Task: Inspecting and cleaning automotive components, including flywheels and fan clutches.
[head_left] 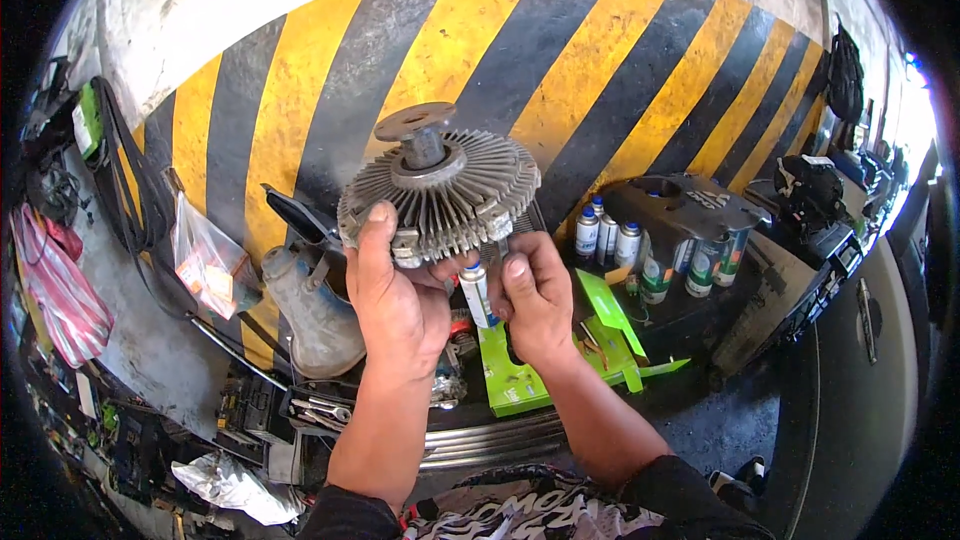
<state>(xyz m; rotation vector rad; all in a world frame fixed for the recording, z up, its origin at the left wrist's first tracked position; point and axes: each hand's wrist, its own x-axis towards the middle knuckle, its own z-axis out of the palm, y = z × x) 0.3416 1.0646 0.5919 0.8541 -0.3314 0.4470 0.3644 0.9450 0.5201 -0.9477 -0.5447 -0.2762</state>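
Note:
A grey metal fan clutch [440, 195] with radial fins, a central shaft and a round flange on top is held up in front of me. My left hand [395, 300] grips its left lower edge, thumb on the rim and fingers underneath. Close against the right lower edge, my right hand [535, 295] is closed, thumb pressed to the curled fingers. A narrow greyish piece shows at its fingertips, too hidden to name. Between the hands and lower down, a white and blue spray can [476, 295] is partly covered by my fingers.
A bright green open box [515, 385] lies on the dark bench below. Several spray cans [607, 235] stand right, beside a black carrier [685, 205]. A grey metal housing [312, 325] stands left, near wrenches [320, 410] and a hanging plastic bag [210, 265]. A striped wall [560, 50] rises behind.

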